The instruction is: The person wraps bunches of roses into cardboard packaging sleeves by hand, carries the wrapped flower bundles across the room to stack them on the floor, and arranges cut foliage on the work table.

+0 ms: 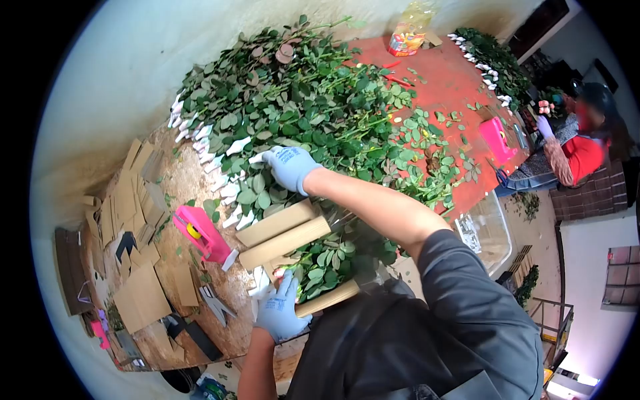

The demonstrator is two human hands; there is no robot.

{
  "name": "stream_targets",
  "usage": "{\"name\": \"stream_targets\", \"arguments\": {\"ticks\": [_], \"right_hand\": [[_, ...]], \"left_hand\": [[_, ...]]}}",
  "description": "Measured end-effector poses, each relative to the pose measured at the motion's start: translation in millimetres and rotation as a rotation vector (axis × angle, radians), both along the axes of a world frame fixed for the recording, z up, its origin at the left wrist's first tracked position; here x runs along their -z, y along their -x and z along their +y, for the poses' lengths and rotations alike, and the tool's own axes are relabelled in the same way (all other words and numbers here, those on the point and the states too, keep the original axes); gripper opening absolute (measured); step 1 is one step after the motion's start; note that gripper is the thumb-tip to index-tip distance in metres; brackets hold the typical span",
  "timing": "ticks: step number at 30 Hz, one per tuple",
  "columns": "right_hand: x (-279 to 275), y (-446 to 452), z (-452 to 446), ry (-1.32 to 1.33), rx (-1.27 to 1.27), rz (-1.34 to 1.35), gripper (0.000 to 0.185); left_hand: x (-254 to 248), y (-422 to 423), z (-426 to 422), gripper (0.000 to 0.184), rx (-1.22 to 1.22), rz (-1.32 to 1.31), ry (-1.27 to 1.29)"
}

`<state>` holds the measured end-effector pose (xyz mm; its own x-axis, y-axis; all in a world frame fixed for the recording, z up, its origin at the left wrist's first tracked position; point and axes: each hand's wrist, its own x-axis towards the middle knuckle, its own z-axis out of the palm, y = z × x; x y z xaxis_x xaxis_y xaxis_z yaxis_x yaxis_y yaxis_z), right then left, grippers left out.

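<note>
My right hand (290,168), in a pale blue glove, reaches into the big heap of leafy rose stems (287,100). Its fingers are closed at a white-capped flower head (257,159) on the heap's near edge. Lower down, my left hand (283,313), gloved alike, lies with fingers outstretched beside white-wrapped flower heads (261,283). Its fingertips touch the head end of a smaller leafy bunch (327,263). That bunch lies between a wooden block (287,243) and a wooden bar (328,298). A cardboard strip (277,222) rests behind the block.
A pink stapler-like tool (203,233), scissors-like metal tool (217,305) and cardboard pieces (140,297) lie on the left. Red-handled cutters (398,80), a plastic bag (410,33) and another pink tool (498,140) occupy the red tabletop (447,87). A co-worker (577,147) is at right.
</note>
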<state>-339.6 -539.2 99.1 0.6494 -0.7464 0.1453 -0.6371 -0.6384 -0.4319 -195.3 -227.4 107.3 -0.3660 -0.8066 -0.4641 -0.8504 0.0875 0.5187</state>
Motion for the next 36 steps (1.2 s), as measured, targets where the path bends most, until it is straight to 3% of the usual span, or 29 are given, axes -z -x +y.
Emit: {"name": "stream_targets", "arguments": {"ticks": [3,5,9,10,13,17,21,26,29,30,33,34,36], "right_hand": [[46,4,-28,-0.004,0.101,0.110,0.022],[57,5,-28,-0.056,0.053,0.375,0.026],[62,6,-30,0.004,-0.023,0.568,0.026],[38,10,-26,0.074,-0.069,0.628,0.025],[3,14,-31,0.311,-0.005,0.492,0.019],[-55,33,-43,0.573,0.033,0.303,0.013],[-72,45,-42,0.364,0.004,0.422,0.017],[-78,39,-33,0.468,0.102,0.342,0.017],[-94,41,-29,0.522,0.052,0.333,0.033],[-105,40,-22,0.521,0.048,0.316,0.047],[-105,38,-20,0.480,0.028,0.443,0.045],[-104,40,-24,0.506,0.014,0.402,0.030],[-110,43,-25,0.536,0.053,0.351,0.022]], "left_hand": [[-3,2,-1,0.098,0.024,-0.081,0.024],[4,0,2,0.097,0.011,-0.059,0.040],[8,-2,4,0.098,0.024,-0.059,0.075],[7,-1,4,0.098,0.028,-0.089,0.065],[7,0,8,0.099,-0.068,0.005,-0.003],[9,0,8,0.099,-0.057,-0.057,0.001],[13,-1,9,0.100,-0.045,-0.084,-0.014],[10,7,7,0.099,-0.103,-0.079,-0.121],[15,0,5,0.100,-0.069,-0.060,-0.084],[15,1,7,0.100,-0.054,-0.086,-0.058],[12,4,7,0.101,-0.046,-0.114,-0.055],[5,5,6,0.101,-0.044,-0.111,-0.108],[0,4,-4,0.101,-0.056,-0.105,-0.130]]}}
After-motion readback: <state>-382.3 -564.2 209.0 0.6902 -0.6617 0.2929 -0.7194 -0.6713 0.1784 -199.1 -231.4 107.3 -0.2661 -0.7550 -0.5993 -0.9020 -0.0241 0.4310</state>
